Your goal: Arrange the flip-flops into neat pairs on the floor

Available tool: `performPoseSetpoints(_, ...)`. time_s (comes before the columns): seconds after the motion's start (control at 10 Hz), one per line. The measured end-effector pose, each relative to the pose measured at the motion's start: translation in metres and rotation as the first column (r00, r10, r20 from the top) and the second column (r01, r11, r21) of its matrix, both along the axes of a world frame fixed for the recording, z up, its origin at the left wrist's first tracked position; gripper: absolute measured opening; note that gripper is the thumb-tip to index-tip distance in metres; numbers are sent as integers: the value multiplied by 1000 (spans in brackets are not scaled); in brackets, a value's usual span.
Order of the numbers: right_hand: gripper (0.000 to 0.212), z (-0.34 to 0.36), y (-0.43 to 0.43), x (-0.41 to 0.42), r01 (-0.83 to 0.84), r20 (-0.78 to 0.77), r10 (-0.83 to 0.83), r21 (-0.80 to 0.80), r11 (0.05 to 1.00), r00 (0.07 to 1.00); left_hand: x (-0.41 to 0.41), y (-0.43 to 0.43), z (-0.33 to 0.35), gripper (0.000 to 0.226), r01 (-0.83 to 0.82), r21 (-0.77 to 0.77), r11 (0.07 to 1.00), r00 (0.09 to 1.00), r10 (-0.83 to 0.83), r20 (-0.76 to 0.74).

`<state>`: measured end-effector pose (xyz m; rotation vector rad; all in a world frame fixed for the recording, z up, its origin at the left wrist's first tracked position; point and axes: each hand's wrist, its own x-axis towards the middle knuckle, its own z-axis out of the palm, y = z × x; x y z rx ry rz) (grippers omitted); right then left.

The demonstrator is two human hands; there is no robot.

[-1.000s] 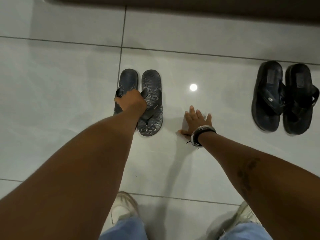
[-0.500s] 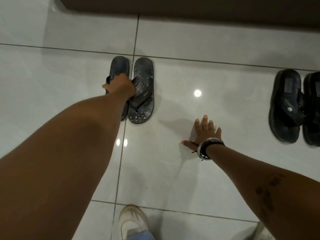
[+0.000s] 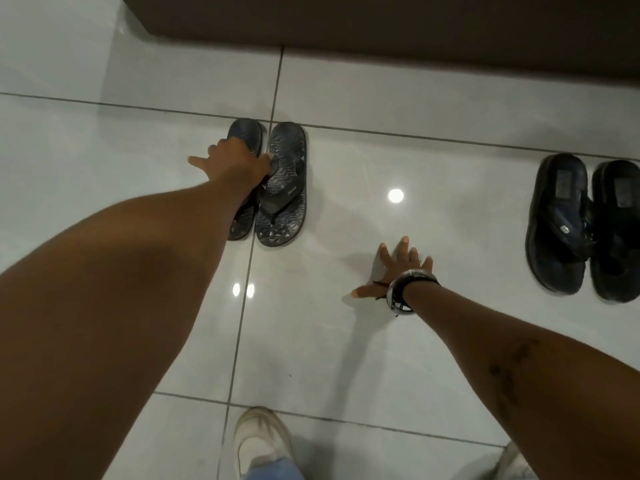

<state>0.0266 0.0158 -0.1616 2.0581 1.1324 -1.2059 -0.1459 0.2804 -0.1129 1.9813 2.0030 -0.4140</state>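
Note:
Two grey patterned flip-flops stand side by side, toes away from me, on the white tiled floor [image 3: 346, 341]: the left one [image 3: 246, 133] and the right one [image 3: 290, 174]. My left hand [image 3: 235, 162] lies over the left one's strap. Its thumb sticks out to the left and its fingers bend against the right one's strap; their grip is hidden. My right hand [image 3: 398, 271] rests flat on the floor with fingers spread, holding nothing, between the two pairs. A black pair [image 3: 557, 223] stands together at the right edge.
A dark brown furniture base [image 3: 381, 22] runs along the far side, just beyond the flip-flops. My white shoes [image 3: 259, 441] show at the bottom edge. A banded bracelet [image 3: 405, 292] sits on my right wrist.
The grey pair has slid away from me toward the furniture under my left hand. The thumb has come off and now points left. My right hand stays flat on the floor.

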Motion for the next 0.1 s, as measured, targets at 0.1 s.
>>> performPoseSetpoints(0.1, 130, 40, 14, 12, 2, -66, 2, 56, 998, 998, 6, -19, 48, 65, 121, 102, 987, 991, -125, 40)
